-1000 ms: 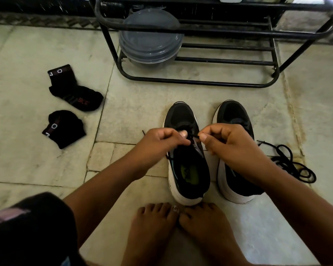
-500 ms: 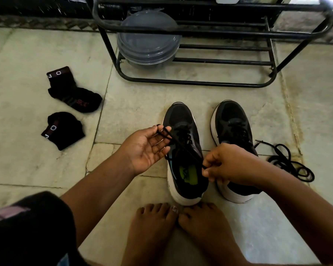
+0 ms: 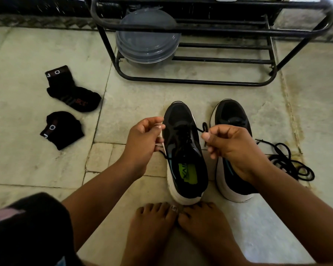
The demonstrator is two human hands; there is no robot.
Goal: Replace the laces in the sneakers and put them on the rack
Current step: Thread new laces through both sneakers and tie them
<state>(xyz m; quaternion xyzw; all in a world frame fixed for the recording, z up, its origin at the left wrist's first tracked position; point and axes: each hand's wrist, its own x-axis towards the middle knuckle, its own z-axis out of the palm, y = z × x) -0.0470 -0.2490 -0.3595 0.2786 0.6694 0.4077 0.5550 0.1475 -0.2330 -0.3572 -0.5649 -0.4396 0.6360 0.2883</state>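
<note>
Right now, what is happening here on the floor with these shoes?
A person sits on the floor lacing the left sneaker. The right hand pinches one lace end; the left hand holds the other side. The right sneaker stands beside it, a loose lace to its right. Neither sneaker is on the rack.

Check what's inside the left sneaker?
Inside the left sneaker: a dark insole with a green label at the heel. The toe end is hidden under the tongue and lace.
</note>
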